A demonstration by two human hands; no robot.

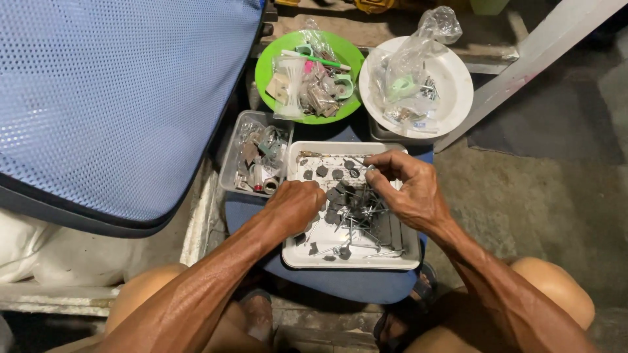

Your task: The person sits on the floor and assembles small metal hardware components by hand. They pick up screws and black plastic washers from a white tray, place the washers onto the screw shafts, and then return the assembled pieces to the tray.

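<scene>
Concrete flooring, grey and stained, surrounded a low blue cushioned seat (340, 284) on which a shallow white rectangular tray (294, 256) rested. A person sat over it, bare knees at either side, both hands in the tray.

At the tray's far edge, the right hand (409, 189) had its thumb and forefinger pinched together over something small; what they gripped was too small to tell, though it looked like one of the nails. The left hand (297, 206) was curled into a loose fist, knuckles up, resting on the tray's left side; whether it held anything could not be seen.

Between and beneath the hands lay a tangled heap of roofing nails (356, 216), thin metal shanks with broad dark washer heads, with a few loose ones scattered toward the tray's corners.

Just left of the tray, touching it, stood a clear plastic container (230, 167) of mixed metal hardware. Beyond it sat a green round bowl (265, 65) of small bagged parts, and beside that a white round bowl (458, 91) holding a clear plastic bag (418, 52). A blue mesh chair back (118, 98) filled the upper left.

Judging by the hands, the work was at the picking-apart stage: single nails being teased from the heap. A further pick would call for a fine fingertip pinch and a steadying hand.
</scene>
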